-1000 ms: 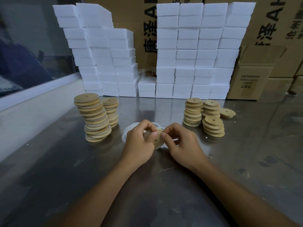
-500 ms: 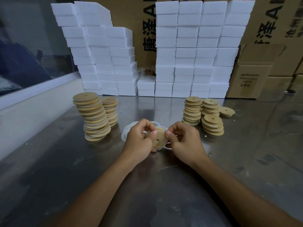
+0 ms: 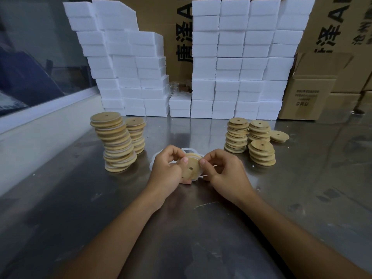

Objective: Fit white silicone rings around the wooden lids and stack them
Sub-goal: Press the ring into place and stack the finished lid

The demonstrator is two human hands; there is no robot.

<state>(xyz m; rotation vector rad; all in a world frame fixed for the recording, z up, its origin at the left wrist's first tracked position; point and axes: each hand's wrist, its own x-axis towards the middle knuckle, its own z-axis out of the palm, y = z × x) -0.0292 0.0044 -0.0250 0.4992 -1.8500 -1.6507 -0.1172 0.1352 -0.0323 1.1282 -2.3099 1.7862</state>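
Lid [image 3: 191, 168] seemingly more upright between hands [image 3: 198, 168].

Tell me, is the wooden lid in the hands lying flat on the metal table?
No, the left hand and right hand hold the wooden lid tilted up above the metal table.

Two bare forearms, left hand [image 3: 168, 170] and right hand [image 3: 225, 172], sleeveless, ungloved, no jewellery.
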